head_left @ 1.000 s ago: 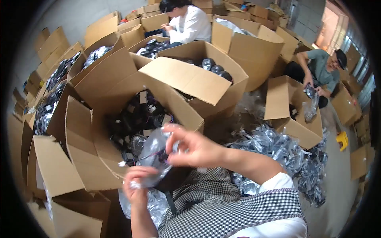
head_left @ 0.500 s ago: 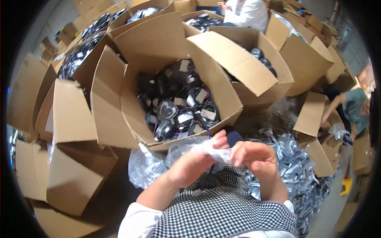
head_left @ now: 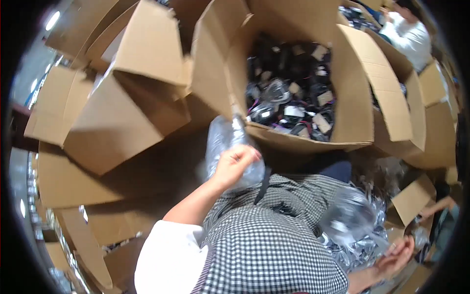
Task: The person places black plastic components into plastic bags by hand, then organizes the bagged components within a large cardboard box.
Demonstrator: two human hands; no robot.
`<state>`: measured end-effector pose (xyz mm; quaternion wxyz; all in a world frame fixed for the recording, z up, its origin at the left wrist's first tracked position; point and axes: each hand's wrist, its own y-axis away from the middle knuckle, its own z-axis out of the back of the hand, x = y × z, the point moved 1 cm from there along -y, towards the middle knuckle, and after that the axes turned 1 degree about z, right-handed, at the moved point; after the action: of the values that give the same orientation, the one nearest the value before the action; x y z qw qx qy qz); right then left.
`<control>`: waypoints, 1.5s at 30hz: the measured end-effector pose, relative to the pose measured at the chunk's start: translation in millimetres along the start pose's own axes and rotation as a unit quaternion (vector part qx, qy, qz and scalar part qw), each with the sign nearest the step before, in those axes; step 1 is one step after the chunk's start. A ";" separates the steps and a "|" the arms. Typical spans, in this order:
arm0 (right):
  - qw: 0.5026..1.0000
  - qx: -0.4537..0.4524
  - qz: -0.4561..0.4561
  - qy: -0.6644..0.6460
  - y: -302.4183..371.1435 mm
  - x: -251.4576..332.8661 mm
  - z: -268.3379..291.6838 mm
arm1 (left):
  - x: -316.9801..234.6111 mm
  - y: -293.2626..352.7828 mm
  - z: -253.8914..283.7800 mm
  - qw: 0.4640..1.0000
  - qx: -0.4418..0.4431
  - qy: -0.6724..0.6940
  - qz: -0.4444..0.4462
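Observation:
My left hand is closed over a bundle of clear plastic bags by the big carton's near corner, its fingers curled on the plastic. Out to the lower right, my right hand has its fingertips at the drawn-out end of a filled clear plastic bag. That bag is blurred and holds something dark and round, above a heap of silvery bagged items. In front of me the open carton contains dark coiled cables with pale tags.
Open cartons with raised flaps crowd the left. Another carton adjoins the big one on the right. A person in white sits at the far right. Another person's arm reaches toward a small carton.
My hands were together at a clear bag's neck; now they are far apart. The right has swung to the lower right with the filled bag, the left to the bag bundle. The view has turned left.

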<state>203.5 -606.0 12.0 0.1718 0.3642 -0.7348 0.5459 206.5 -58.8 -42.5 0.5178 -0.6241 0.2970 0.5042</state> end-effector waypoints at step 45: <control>0.696 0.678 -0.207 -0.110 115.9 -249.0 -381.2 | -123.1 401.0 5.8 0.680 -0.649 0.273 0.203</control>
<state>232.7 -149.9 -96.7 -0.0953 0.5823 -0.0847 0.8029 -192.2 -187.1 -66.0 -0.2362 -0.8381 0.1431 0.4705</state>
